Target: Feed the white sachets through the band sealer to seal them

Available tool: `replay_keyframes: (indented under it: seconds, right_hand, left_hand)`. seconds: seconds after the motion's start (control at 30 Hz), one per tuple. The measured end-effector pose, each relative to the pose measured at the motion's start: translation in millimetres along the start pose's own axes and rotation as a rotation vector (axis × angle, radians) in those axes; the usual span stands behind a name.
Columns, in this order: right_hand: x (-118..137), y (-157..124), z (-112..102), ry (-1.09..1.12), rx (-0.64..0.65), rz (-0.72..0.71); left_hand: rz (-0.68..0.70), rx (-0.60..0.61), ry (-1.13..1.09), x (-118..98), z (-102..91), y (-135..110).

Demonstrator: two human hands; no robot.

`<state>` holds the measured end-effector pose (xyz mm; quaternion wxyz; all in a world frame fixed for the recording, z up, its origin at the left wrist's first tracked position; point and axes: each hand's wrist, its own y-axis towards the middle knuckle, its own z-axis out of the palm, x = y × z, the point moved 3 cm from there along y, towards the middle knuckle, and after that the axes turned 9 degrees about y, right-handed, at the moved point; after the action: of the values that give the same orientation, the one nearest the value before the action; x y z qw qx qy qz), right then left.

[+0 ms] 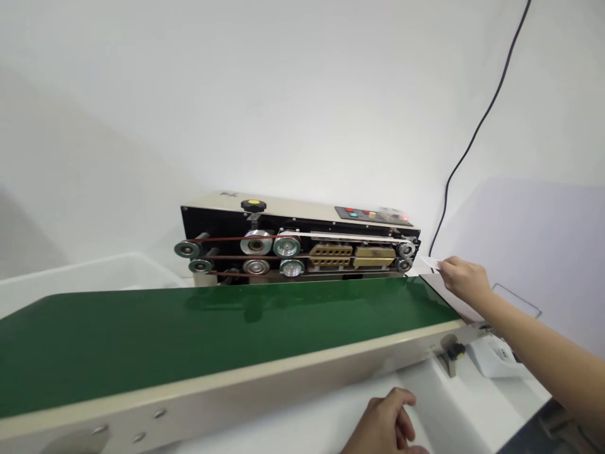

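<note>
At the right end of a band sealer [302, 233], my right hand [463, 277] pinches a small white piece [429, 262], perhaps a pouch or slip, whose kind I cannot make out. That hand is beside the machine's right-hand rollers [405, 255], above the end of the green conveyor belt [265, 328]. My left hand [385, 422] is at the bottom of the view, in front of the conveyor's side rail. Its fingers are loosely bent and apart, and no object shows in them.
Control buttons [359, 214] and a black knob with a yellow top [254, 205] sit on the sealer. Behind runs a white wall with a black cable [477, 129]. Below the conveyor's right end are another knob [456, 352] and a white container [496, 356].
</note>
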<state>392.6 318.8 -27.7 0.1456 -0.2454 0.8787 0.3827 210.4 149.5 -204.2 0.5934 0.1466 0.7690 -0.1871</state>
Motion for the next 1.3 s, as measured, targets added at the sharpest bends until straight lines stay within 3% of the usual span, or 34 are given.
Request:
replay_keyframes:
  seconds: [0.27,0.73,1.3]
  right_hand:
    - [5,4,9,0.001,0.122,0.024]
    - [22,13,10,0.040,0.083,-0.134]
    - [47,23,-1,0.070,-0.140,-0.309]
  left_hand:
    - [0.009,-0.006,-0.007,-4,-0.9,0]
    - [0.036,-0.021,0.000,-5,-1.4,-3]
    - [0.039,-0.042,0.010,-9,-0.8,-8]
